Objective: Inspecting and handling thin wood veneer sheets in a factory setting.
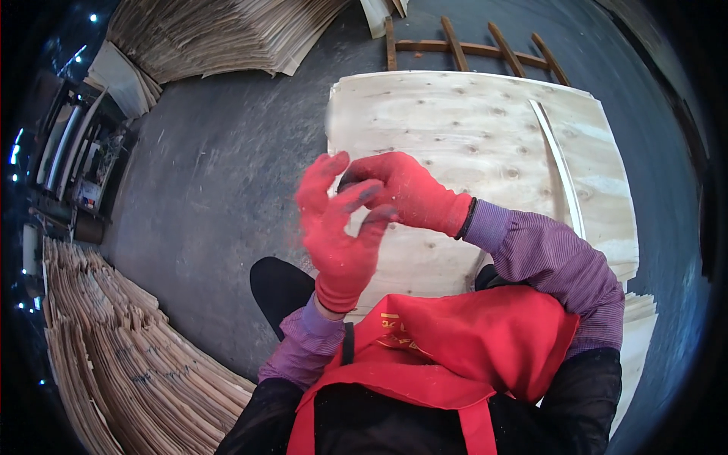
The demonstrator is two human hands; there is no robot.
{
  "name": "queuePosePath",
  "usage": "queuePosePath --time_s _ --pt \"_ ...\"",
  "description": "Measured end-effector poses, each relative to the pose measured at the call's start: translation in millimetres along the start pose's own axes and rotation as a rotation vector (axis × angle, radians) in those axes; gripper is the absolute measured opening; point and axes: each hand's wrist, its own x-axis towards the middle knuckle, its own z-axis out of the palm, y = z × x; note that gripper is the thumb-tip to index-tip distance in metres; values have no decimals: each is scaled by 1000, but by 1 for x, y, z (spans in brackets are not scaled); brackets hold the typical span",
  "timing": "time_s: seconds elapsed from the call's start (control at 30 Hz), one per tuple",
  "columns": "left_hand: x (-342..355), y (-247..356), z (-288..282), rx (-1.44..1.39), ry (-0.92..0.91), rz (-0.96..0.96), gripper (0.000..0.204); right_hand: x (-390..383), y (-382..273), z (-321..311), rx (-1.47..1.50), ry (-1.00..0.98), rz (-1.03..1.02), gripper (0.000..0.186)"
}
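Note:
Both my hands wear red gloves with dark, worn fingertips and are raised together in front of my body, over the left edge of a pale wood veneer sheet (455, 152). My left hand (337, 235) is upright with its fingers apart and slightly bent; part of it is blurred. My right hand (409, 193) reaches in from the right, its fingers curled together against the left hand's fingers. Whatever they pinch, if anything, is hidden. A dark band circles the right wrist. A narrow pale wood strip (560, 163) lies lengthwise on the sheet's right part.
Tall stacks of thin veneer sheets stand at lower left (129, 364) and upper left (220, 34). A brown wooden frame (478, 49) rests on the dark floor (205, 174) beyond the sheet. Equipment (80, 152) stands at the far left. A red apron (455, 341) covers my front.

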Motion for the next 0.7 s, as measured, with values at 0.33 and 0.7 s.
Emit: queuePosePath --time_s 0.33,0.7 --pt "-1 -3 3 -18 -69 1 15 5 14 4 -373 199 -463 19" --pt "-1 -45 -31 -287 198 -513 21 3 -1 -13 215 85 33 21"
